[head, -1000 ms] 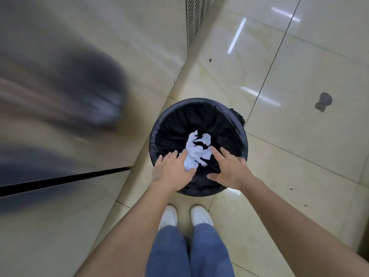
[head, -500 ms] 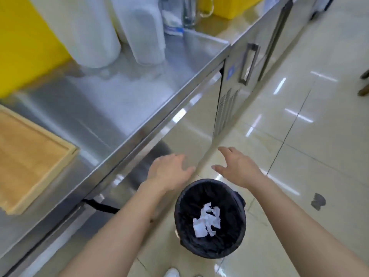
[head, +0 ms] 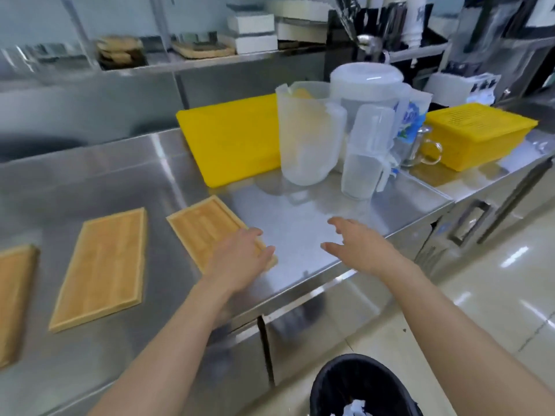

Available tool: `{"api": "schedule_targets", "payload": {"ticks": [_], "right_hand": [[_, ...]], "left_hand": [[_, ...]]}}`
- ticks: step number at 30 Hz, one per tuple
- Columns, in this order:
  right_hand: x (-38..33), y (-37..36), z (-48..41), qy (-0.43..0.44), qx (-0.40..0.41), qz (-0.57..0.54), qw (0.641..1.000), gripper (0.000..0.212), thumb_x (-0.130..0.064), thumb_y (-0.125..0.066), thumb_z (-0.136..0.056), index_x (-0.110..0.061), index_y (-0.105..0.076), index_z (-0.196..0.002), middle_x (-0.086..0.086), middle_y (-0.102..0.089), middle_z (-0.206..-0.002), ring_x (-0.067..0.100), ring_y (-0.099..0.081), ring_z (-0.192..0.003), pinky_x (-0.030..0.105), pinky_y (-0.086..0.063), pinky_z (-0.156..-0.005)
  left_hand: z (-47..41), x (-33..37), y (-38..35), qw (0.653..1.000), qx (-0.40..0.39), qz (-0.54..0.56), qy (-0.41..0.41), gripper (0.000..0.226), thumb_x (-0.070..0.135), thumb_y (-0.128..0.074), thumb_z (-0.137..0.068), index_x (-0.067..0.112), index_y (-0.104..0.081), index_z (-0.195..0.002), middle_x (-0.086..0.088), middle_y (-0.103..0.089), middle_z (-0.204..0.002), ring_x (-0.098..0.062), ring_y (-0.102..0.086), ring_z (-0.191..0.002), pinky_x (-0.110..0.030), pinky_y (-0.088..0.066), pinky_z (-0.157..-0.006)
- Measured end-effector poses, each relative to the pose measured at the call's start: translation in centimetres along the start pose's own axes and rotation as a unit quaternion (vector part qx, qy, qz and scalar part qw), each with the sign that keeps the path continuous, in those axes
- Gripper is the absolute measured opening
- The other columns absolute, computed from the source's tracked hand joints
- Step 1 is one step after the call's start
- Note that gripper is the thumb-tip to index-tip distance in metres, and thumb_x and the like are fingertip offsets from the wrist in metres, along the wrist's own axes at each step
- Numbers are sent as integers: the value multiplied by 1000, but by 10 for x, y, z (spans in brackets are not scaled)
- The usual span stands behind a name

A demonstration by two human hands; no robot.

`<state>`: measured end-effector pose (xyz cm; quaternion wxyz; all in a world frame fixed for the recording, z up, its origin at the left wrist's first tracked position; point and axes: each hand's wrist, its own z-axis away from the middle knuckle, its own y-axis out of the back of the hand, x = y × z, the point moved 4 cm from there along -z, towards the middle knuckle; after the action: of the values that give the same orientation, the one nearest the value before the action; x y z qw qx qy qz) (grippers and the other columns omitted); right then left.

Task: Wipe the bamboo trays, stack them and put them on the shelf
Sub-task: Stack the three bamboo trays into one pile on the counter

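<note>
Three bamboo trays lie flat on the steel counter (head: 300, 223): one on the right (head: 204, 226), one in the middle (head: 102, 265), and one cut off at the left edge (head: 12, 295). My left hand (head: 243, 259) hovers over the near right corner of the right tray, fingers apart, holding nothing. My right hand (head: 360, 244) is open above the bare counter to the right of that tray. A steel shelf (head: 180, 66) runs along the back wall, above the counter.
A yellow board (head: 234, 139), clear plastic jugs (head: 306, 133), a glass mug (head: 420, 148) and a yellow crate (head: 474, 133) crowd the back right of the counter. A black-lined bin (head: 360, 385) with white paper stands on the floor below. The shelf holds boxes and stacked items.
Both hands have let go of the white paper into the bin and risen to counter height. The view has swung up from the bin to the counter with the trays.
</note>
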<state>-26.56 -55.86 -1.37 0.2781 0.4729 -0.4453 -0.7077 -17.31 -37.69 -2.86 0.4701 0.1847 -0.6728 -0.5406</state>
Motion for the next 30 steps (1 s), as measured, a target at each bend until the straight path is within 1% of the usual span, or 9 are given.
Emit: {"api": "schedule_targets", "payload": {"ticks": [7,11,14,17,19,22,25,28,30], "right_hand": [[-60,-53,-39,-11,-67,-39,997,57,-35,-51,-90,-16,-30,-139,11,-42,-141,27,-45,-125,40,-37,-105],[-73,-87,-58,-55,-85,-99,990,63,-36,-51,-89,-15,-24,-142,12,-37,-145,26,-48,-118,40,-34,-108],[-81,-111,-65,-85,-110,-132,981,68,-37,-52,-88,-15,-19,-144,12,-34,-146,29,-38,-130,43,-29,-111],[-90,-128,-71,-88,-103,-98,986,47,-39,-55,-85,-15,-40,-123,10,-50,-120,30,-48,-108,44,-37,-102],[-98,-135,-75,-99,-82,-70,989,50,-40,-55,-83,-16,-38,-123,9,-50,-115,29,-48,-104,41,-40,-94],[-107,-136,-78,-152,-40,-85,984,57,-37,-54,-83,-17,-34,-132,11,-46,-128,30,-43,-118,42,-34,-97],[-109,-138,-78,-207,-38,-194,958,53,-33,-55,-82,-15,-38,-129,9,-44,-130,28,-42,-118,42,-35,-102],[-109,-142,-75,-257,-49,-343,902,45,-28,-56,-84,-9,-42,-122,9,-47,-123,24,-43,-101,35,-38,-87],[-112,-144,-71,-276,-66,-391,875,42,-25,-58,-85,-7,-43,-120,9,-49,-115,24,-44,-97,34,-36,-78]], "left_hand": [[16,-97,9,993,11,61,97,58,41,-50,-93,14,-37,-142,-12,-40,-147,-29,-38,-134,-41,-32,-111],[21,-124,-18,988,-22,106,113,70,40,-49,-94,17,-15,-150,-10,-12,-160,-25,-12,-147,-41,-16,-119],[20,-137,-38,969,-40,196,147,81,41,-53,-92,17,-5,-152,-4,0,-162,-21,-1,-149,-38,-9,-120],[17,-137,-52,944,-44,286,158,85,48,-58,-85,28,-7,-151,4,-9,-161,-21,-7,-148,-46,-15,-120],[15,-132,-60,932,-57,316,171,87,49,-58,-83,28,-8,-151,6,-1,-161,-20,-2,-149,-47,-14,-120],[14,-126,-64,879,-52,427,207,90,40,-64,-82,25,-8,-151,7,7,-160,-19,0,-148,-45,-14,-120],[11,-132,-57,790,-7,562,244,84,25,-67,-85,26,-14,-149,8,-24,-153,-14,-31,-137,-34,-23,-115],[12,-142,-47,738,6,611,285,72,18,-63,-89,24,-21,-147,8,-38,-141,-12,-39,-125,-32,-25,-110],[11,-151,-39,703,2,636,320,70,22,-63,-87,23,-25,-145,4,-39,-144,-19,-40,-130,-40,-24,-114]]}}
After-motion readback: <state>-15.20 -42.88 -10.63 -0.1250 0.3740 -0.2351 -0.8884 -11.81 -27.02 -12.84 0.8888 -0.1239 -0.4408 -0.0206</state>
